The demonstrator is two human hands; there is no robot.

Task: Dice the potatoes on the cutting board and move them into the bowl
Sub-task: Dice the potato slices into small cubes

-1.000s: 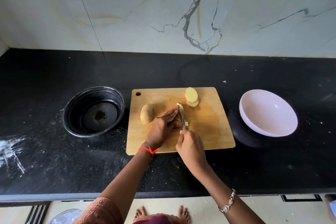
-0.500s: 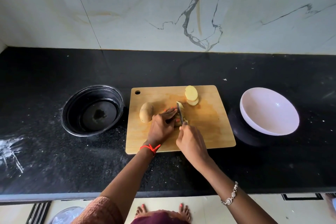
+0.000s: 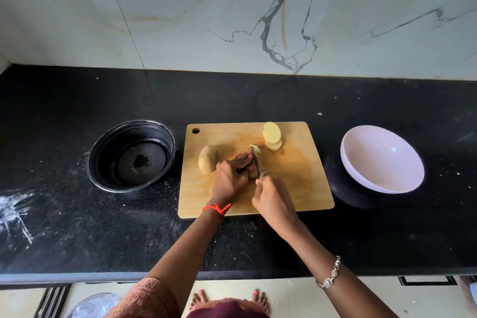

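A wooden cutting board (image 3: pixel 296 188) lies on the black counter. On its left part rests a whole unpeeled potato (image 3: pixel 207 162). A small stack of pale potato slices (image 3: pixel 271 136) stands near the far edge. My left hand (image 3: pixel 231 181) holds a partly cut potato piece (image 3: pixel 255 170) at the board's middle, fingers curled over it. My right hand (image 3: pixel 273 201) grips a knife (image 3: pixel 256 160), whose blade is pressed down into that piece beside my left fingertips. An empty white bowl (image 3: pixel 382 160) stands tilted to the right of the board.
A black round bowl (image 3: pixel 131 155) with a little liquid at its bottom sits left of the board. White powder smears (image 3: pixel 15 209) mark the counter's left end. A marble wall rises behind the counter. The counter's front edge runs just below my forearms.
The knife blade has shifted slightly leftward along the potato piece and gone down into it. My left fingers have drawn back a little. The slices and whole potato stay put.
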